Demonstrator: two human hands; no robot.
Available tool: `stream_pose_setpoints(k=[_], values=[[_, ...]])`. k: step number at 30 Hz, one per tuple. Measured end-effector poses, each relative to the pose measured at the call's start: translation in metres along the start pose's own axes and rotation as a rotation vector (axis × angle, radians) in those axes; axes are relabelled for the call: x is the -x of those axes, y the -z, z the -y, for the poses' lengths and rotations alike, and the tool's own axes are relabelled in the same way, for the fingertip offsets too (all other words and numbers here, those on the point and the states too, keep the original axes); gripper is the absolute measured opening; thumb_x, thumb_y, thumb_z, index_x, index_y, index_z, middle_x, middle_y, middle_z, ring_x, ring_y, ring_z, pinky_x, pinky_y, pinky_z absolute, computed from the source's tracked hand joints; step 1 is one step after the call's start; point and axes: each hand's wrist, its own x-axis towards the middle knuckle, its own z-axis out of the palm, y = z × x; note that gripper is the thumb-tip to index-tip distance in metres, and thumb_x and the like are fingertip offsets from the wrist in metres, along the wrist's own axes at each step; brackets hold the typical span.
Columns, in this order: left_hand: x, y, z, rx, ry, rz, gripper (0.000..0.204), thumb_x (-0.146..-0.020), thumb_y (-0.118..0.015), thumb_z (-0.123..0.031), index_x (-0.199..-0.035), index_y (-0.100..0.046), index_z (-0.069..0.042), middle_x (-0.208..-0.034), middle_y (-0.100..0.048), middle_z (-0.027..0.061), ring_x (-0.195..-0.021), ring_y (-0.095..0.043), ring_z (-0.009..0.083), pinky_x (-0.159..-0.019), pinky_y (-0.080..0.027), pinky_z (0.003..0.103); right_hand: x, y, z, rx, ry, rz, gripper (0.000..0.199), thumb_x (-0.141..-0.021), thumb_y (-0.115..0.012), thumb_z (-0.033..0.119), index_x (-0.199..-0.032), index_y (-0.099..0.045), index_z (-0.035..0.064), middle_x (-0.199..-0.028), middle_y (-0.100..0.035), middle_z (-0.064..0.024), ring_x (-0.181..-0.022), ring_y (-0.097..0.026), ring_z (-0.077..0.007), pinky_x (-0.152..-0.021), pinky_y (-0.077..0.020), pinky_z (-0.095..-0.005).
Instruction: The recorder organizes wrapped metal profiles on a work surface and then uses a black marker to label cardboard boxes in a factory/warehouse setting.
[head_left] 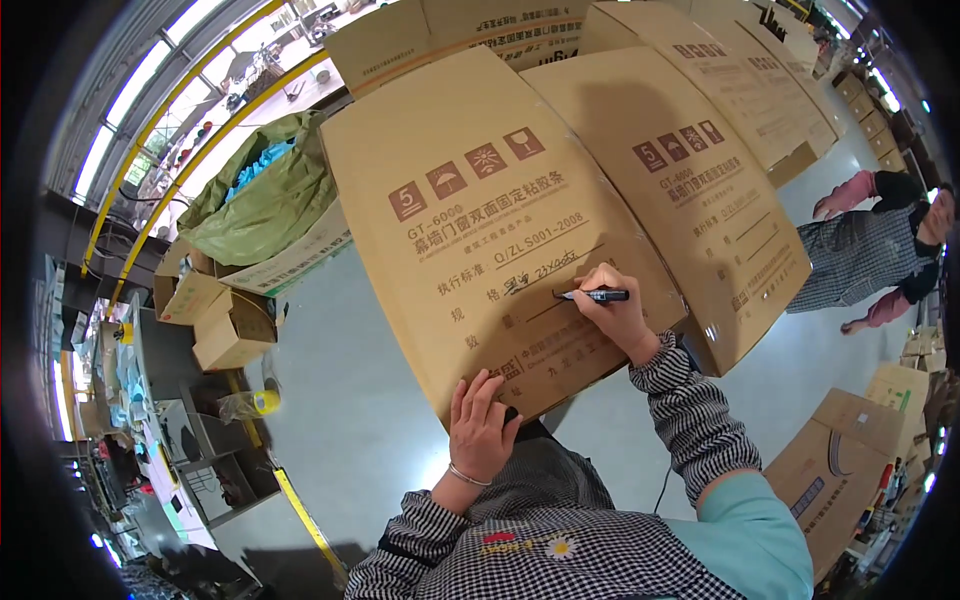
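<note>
- Because the pen is pinched close to its tip by the right hand, fine steering is presumably allowed; that grip is closed snugly on the barrel.
- The pen's tip is set at the printed face of the front box, just below a line of handwriting.
- This face is turned up toward the person, seemingly for easy reach, and a second box is placed just beside it on the right.
- The left hand is laid at the near edge, perhaps so that the box is steadied; its fingers are loosely curled and pointed forward.
- By the left thumb a small black piece, possibly the cap, is seen; whether it is held there cannot be told.
- The right forearm is brought in from the lower right, its checked sleeve angled toward the pen.
</note>
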Motion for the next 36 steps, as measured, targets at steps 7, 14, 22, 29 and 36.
stream_pose_setpoints(k=[7,14,22,29,36], values=[[0.000,0.001,-0.002,0.008,0.002,-0.005,0.021,-0.087,-0.068,-0.021,-0.083,-0.059,-0.003,-0.136,-0.054,0.0126,-0.136,-0.045,0.0323,-0.117,-0.029,0.052,-0.003,-0.004,0.007,-0.016,-0.005,-0.083,0.017,-0.084,-0.071,0.002,-0.078,-0.056,0.0018,-0.073,-0.057,-0.0053,-0.068,-0.058,-0.0147,-0.072,-0.0509,-0.0312],[0.001,0.000,-0.003,0.016,0.015,-0.021,0.020,-0.086,-0.068,-0.021,-0.084,-0.059,-0.003,-0.135,-0.054,0.0130,-0.136,-0.045,0.0323,-0.117,-0.029,0.052,-0.004,-0.003,0.015,0.032,-0.052,-0.122,0.016,-0.085,-0.070,0.001,-0.078,-0.055,0.0015,-0.075,-0.057,-0.0058,-0.073,-0.062,-0.0166,-0.081,-0.0561,-0.0340],[-0.001,0.000,-0.005,0.028,0.010,-0.037,0.019,-0.086,-0.069,-0.019,-0.084,-0.059,-0.002,-0.136,-0.054,0.0129,-0.136,-0.046,0.0323,-0.117,-0.030,0.052,-0.004,-0.002,0.005,-0.049,0.001,-0.185,0.015,-0.084,-0.071,0.000,-0.079,-0.056,0.0020,-0.073,-0.057,-0.0040,-0.065,-0.054,-0.0099,-0.062,-0.0452,-0.0258],[-0.002,0.000,-0.008,0.028,0.009,-0.022,0.021,-0.086,-0.068,-0.020,-0.083,-0.059,-0.001,-0.136,-0.053,0.0141,-0.136,-0.045,0.0336,-0.117,-0.029,0.052,-0.004,0.003,-0.009,-0.110,-0.008,-0.238,0.018,-0.084,-0.071,0.000,-0.076,-0.055,0.0017,-0.071,-0.054,-0.0024,-0.064,-0.052,-0.0077,-0.060,-0.0429,-0.0250],[0.000,-0.009,-0.011,0.053,-0.057,-0.022,0.023,-0.086,-0.068,-0.023,-0.084,-0.060,-0.002,-0.139,-0.052,0.0162,-0.137,-0.044,0.0366,-0.116,-0.027,0.055,0.015,-0.008,0.044,-0.116,-0.120,-0.552,0.025,-0.094,-0.062,0.005,-0.118,-0.059,-0.0015,-0.100,-0.067,-0.0124,-0.093,-0.065,-0.0168,-0.085,-0.0508,-0.0298]])
